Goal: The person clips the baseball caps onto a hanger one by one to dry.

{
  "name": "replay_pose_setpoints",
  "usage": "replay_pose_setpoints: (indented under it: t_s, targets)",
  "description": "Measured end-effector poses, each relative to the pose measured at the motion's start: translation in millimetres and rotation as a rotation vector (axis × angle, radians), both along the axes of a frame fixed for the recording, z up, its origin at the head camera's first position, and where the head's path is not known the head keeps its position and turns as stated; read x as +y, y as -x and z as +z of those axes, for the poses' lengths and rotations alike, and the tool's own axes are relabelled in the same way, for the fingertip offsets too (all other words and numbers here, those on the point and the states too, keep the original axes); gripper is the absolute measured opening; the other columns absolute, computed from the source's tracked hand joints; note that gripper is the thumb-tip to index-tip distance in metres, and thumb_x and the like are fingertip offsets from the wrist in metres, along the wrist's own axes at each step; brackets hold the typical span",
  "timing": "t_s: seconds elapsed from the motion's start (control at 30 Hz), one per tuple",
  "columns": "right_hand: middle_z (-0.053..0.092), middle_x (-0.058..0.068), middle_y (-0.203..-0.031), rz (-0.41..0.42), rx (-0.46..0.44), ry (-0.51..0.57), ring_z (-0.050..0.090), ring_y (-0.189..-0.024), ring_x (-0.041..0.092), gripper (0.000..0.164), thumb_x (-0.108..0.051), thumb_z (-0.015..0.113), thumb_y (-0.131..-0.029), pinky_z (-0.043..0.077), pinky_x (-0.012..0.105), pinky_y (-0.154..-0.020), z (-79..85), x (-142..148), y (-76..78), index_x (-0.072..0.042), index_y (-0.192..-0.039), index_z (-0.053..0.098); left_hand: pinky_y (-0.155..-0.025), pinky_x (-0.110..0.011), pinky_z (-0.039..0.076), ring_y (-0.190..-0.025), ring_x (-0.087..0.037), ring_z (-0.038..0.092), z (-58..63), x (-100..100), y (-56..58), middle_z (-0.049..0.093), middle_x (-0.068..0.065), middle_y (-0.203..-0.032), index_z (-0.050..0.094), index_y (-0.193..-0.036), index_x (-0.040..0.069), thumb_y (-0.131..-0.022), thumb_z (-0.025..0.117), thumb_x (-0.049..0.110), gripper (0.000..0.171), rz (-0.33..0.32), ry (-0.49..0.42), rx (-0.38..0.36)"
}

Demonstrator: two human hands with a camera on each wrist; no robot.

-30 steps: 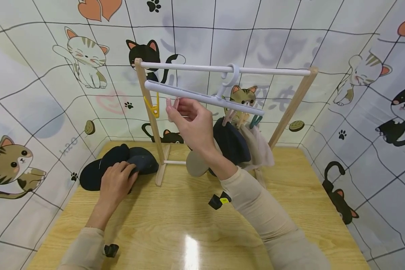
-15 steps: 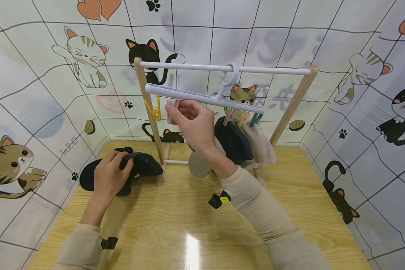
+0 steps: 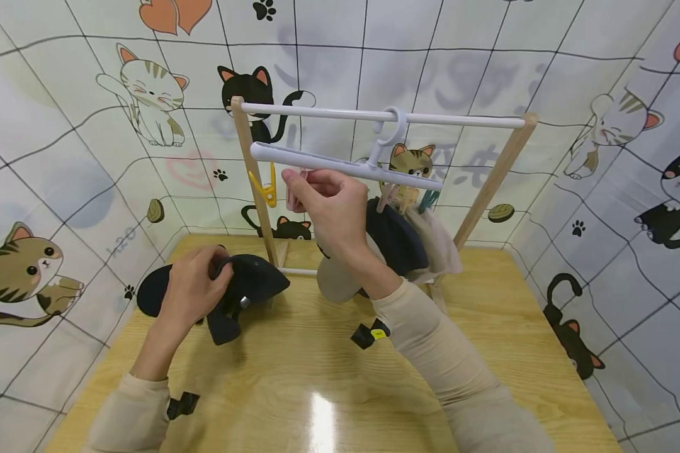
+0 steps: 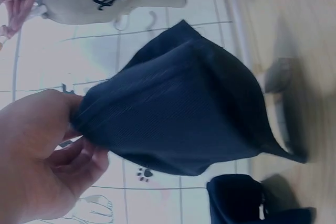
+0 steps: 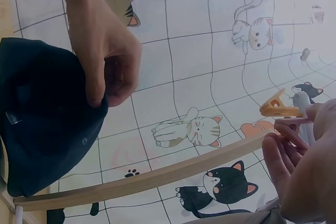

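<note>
My left hand grips a dark navy cap at its crown, lifted beside another dark cap on the table. In the left wrist view, the held cap hangs with the thumb and fingers at one end. Just under the left part of a lavender hanger, my right hand pinches a pink clothespin. A yellow clothespin hangs open at the hanger's left end. Further right, pink, yellow and green clothespins hold a dark cap and pale caps.
The hanger hooks over the white rail of a wooden-legged rack. A beige cap hangs behind my right wrist. The wooden table meets cat-printed walls at the back and sides.
My left hand has picked the navy cap up from the other one and carried it slightly right. The right hand keeps its pinch on the pink clothespin, shifting only a little.
</note>
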State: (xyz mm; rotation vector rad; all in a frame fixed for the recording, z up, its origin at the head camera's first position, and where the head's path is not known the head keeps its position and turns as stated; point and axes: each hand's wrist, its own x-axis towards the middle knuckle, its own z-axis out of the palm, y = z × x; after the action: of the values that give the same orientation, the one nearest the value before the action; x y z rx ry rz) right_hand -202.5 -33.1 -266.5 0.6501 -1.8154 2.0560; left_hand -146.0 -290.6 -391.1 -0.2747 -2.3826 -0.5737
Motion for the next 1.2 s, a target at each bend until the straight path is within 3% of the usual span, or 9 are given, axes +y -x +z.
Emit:
replay_pose_setpoints:
  t_s: [0.2, 0.33, 0.53, 0.7, 0.83, 1.03, 1.2]
  targets:
    - [0.076, 0.009, -0.079, 0.012, 0.028, -0.009, 0.075, -0.069, 0.021, 0.027, -0.030, 0.082, -0.091, 0.065, 0.037, -0.073, -2.1, 1.3, 1.3, -0.004, -0.097, 0.075, -0.064, -0.030, 0.046, -0.070, -0.016, 0.060, 8.8, 3.4, -3.6, 0.068, -0.005, -0.079, 0.070, -0.093, 0.011, -0.086, 0.075, 0.008, 0.009, -0.060, -0.029, -0.090]
    - [0.077, 0.007, -0.081, 0.004, 0.040, -0.042, 0.076, -0.071, 0.021, 0.028, -0.033, 0.081, -0.091, 0.065, 0.037, -0.073, -1.4, 3.9, 0.0, -0.007, -0.096, 0.075, -0.064, -0.028, 0.043, -0.069, -0.012, 0.054, 12.0, 7.0, -3.5, 0.064, -0.002, -0.080, 0.070, -0.095, 0.011, -0.086, 0.074, 0.005, 0.012, -0.113, -0.039, -0.109]
    - [0.077, 0.007, -0.081, -0.012, 0.043, -0.074, 0.076, -0.072, 0.021, 0.027, -0.034, 0.080, -0.091, 0.065, 0.042, -0.074, -2.1, 8.0, -1.0, -0.008, -0.094, 0.076, -0.067, -0.030, 0.034, -0.067, -0.012, 0.043, 16.3, 16.4, 1.1, 0.066, -0.004, -0.102, 0.075, -0.097, 0.013, -0.093, 0.064, 0.002, 0.016, -0.206, -0.026, -0.102]
    - [0.078, 0.008, -0.082, -0.011, 0.045, -0.094, 0.076, -0.071, 0.021, 0.027, -0.035, 0.080, -0.092, 0.064, 0.049, -0.075, -2.8, 10.4, 0.2, -0.008, -0.094, 0.076, -0.066, -0.029, 0.039, -0.072, -0.014, 0.051, 21.0, 21.8, 4.0, 0.069, -0.005, -0.107, 0.076, -0.083, 0.014, -0.094, 0.062, 0.001, 0.022, -0.253, -0.023, -0.084]
    - [0.078, 0.008, -0.084, 0.000, 0.038, -0.109, 0.076, -0.072, 0.021, 0.028, -0.036, 0.079, -0.092, 0.064, 0.050, -0.075, -3.1, 12.4, 0.5, -0.008, -0.096, 0.077, -0.068, -0.031, 0.044, -0.079, -0.017, 0.059, 26.3, 26.1, 6.1, 0.071, -0.005, -0.104, 0.076, -0.081, 0.015, -0.093, 0.065, 0.004, 0.020, -0.245, -0.013, -0.103]
    - [0.076, 0.007, -0.081, 0.014, 0.081, -0.125, 0.075, -0.073, 0.020, 0.025, -0.034, 0.077, -0.094, 0.064, 0.046, -0.074, -3.2, 16.0, -0.5, -0.009, -0.098, 0.080, -0.063, -0.029, 0.044, -0.071, -0.014, 0.060, 34.9, 35.0, 10.1, 0.076, -0.002, -0.101, 0.078, -0.082, 0.016, -0.091, 0.066, 0.008, 0.017, -0.241, 0.016, -0.121]
    - [0.074, 0.007, -0.076, 0.031, 0.105, -0.130, 0.074, -0.074, 0.020, 0.024, -0.034, 0.075, -0.095, 0.064, 0.043, -0.074, -2.6, 17.0, -1.1, -0.010, -0.097, 0.081, -0.058, -0.026, 0.041, -0.069, -0.011, 0.061, 39.5, 39.7, 16.0, 0.078, 0.001, -0.099, 0.080, -0.082, 0.015, -0.091, 0.063, 0.006, 0.021, -0.299, -0.029, -0.156]
